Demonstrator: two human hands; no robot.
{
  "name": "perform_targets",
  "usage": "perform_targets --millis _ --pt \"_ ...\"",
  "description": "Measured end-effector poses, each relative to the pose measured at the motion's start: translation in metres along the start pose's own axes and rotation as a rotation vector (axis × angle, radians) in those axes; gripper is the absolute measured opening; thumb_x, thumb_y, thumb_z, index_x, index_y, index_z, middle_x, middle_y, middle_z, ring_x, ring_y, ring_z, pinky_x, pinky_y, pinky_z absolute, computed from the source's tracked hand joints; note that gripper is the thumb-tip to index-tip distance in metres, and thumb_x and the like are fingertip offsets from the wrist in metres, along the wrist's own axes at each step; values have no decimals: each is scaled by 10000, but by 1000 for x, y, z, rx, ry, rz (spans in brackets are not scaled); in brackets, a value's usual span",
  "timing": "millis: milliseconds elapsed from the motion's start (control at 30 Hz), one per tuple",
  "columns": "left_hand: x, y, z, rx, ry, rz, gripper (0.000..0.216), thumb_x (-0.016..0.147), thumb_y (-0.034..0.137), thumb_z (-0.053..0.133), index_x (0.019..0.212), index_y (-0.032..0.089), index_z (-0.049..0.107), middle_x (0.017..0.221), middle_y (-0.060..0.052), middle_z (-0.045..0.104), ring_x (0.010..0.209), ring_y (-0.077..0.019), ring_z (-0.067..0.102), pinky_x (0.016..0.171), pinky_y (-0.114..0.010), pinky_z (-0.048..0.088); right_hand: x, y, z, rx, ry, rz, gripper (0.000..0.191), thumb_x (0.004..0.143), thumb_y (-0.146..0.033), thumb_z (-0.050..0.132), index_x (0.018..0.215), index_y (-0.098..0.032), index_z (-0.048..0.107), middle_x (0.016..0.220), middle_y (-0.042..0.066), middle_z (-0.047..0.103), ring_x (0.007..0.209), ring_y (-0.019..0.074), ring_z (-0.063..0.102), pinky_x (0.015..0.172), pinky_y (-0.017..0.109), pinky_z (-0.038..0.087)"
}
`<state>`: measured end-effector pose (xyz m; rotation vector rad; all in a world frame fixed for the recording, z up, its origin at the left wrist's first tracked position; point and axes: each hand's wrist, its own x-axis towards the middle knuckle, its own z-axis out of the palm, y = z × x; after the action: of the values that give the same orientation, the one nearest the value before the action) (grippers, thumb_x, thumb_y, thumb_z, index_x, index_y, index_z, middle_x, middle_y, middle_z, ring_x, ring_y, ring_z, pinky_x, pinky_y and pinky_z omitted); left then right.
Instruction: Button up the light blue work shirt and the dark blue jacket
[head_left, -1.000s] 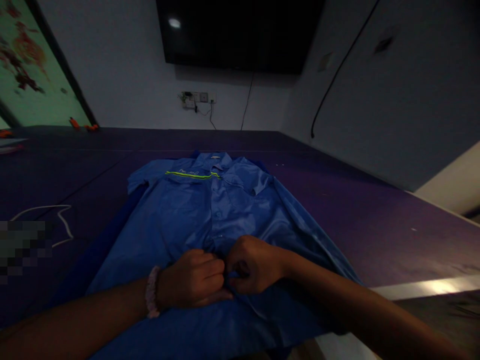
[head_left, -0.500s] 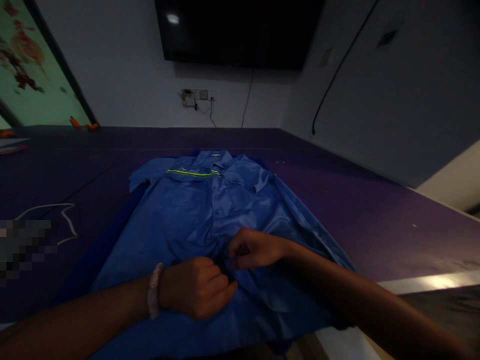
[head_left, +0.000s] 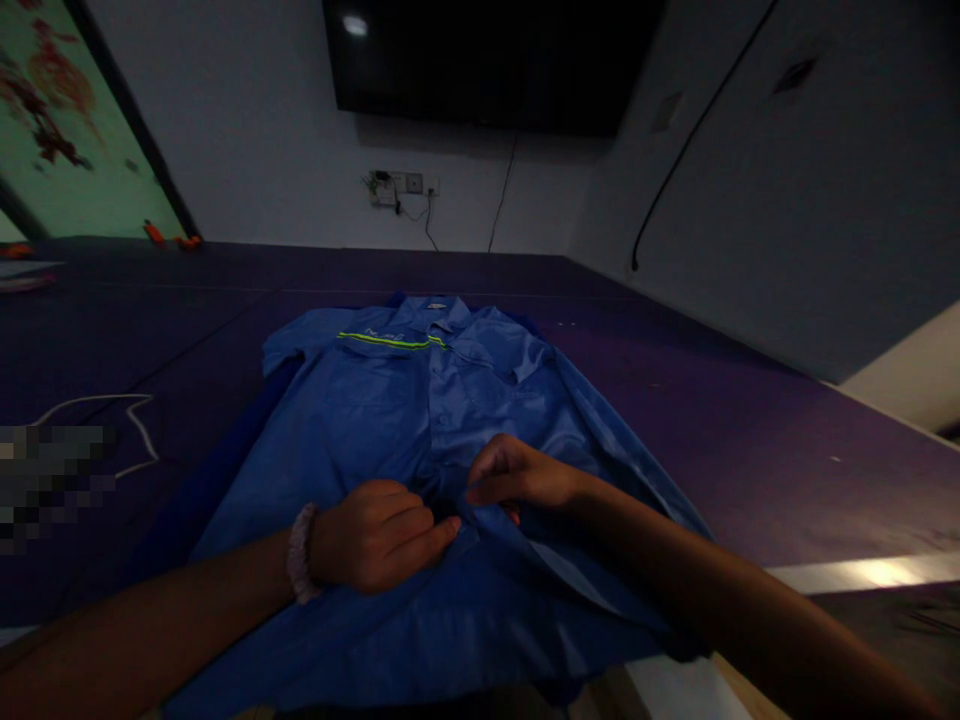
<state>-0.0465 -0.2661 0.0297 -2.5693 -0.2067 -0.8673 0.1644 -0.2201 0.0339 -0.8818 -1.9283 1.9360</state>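
Observation:
A blue short-sleeved work shirt lies front side up, its collar away from me and its hem near the surface's front edge. A yellow-green stripe crosses the chest, and the upper placket is closed. My left hand, with a scrunchie on the wrist, is closed on the shirt's front at the lower placket. Close by on the right, my right hand pinches the other front edge and lifts it a little. Any button between the fingers is hidden. Darker blue cloth shows beneath the shirt.
The shirt rests on a purple surface with a pale front edge. At left are a blurred-out dark object and a white cable. A black screen hangs on the wall above sockets.
Both hands have moved slightly up the shirt, and the right hand has shifted a little to the right, its fingers turning over the cloth. The view has tilted slightly.

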Motion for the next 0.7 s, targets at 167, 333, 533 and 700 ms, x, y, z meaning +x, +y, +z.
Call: perform_targets --millis 167,333,533,700 --pt "4 1 -1 1 27 55 121 795 90 480 881 72 563 528 14 535 465 -94 482 412 -215 384 1 0 0 -36 -19 18 255 677 -329 645 603 -92 585 394 -54 485 322 37 419 327 144 282" --pt "9 5 -1 64 29 141 78 760 67 518 793 63 588 502 12 522 422 -87 458 356 -210 334 3 1 2 -58 -58 51 287 687 -341 638 561 -94 567 361 -57 467 315 36 410 318 143 259" --pt "9 4 0 144 44 243 38 702 47 576 725 73 594 493 22 515 408 -81 454 325 -209 313 3 2 1 -4 -90 54 377 726 -372 591 470 -110 503 339 -38 473 290 36 394 311 147 268" --pt "9 2 -1 168 48 286 50 709 38 571 729 80 591 507 16 530 410 -78 461 316 -206 310 6 9 -5 166 -128 93 414 758 -413 491 493 -98 536 357 6 510 297 81 460 292 167 308"
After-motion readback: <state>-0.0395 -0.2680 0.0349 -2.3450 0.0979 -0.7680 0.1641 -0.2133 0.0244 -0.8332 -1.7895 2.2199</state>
